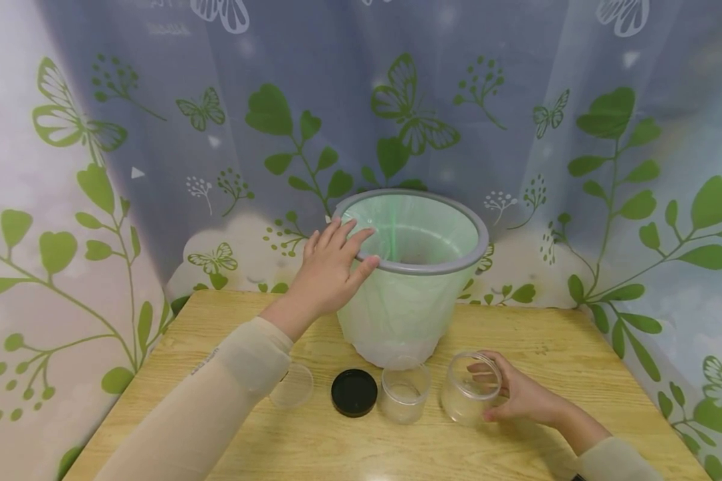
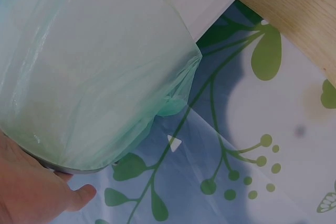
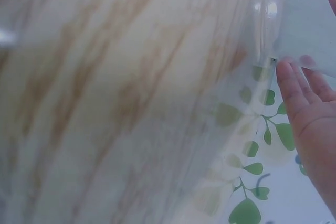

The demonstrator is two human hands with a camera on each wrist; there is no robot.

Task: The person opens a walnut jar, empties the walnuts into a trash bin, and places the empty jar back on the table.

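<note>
My left hand (image 1: 335, 267) rests against the left side of a grey-rimmed bin (image 1: 418, 270), fingers spread and fairly straight at the rim. In the left wrist view, the bin's pale green bag (image 2: 100, 77) fills the upper left, beside part of that hand (image 2: 37, 190). On the right, my right hand (image 1: 520, 394) holds a clear plastic jar (image 1: 466, 402) between thumb and fingers, some of them visible through its wall. A second clear jar (image 1: 404, 404) stands upright beside it. Left of that lie a black round lid (image 1: 353, 393) and a thin clear disc (image 1: 293, 386), partly behind my left sleeve.
The wooden table (image 1: 391, 451) carries everything, with the bin near its back edge. Curtains (image 1: 331, 80) printed with leaves and butterflies hang behind and at both sides. The bin's liner covers its inside; some dark spots show at the bottom.
</note>
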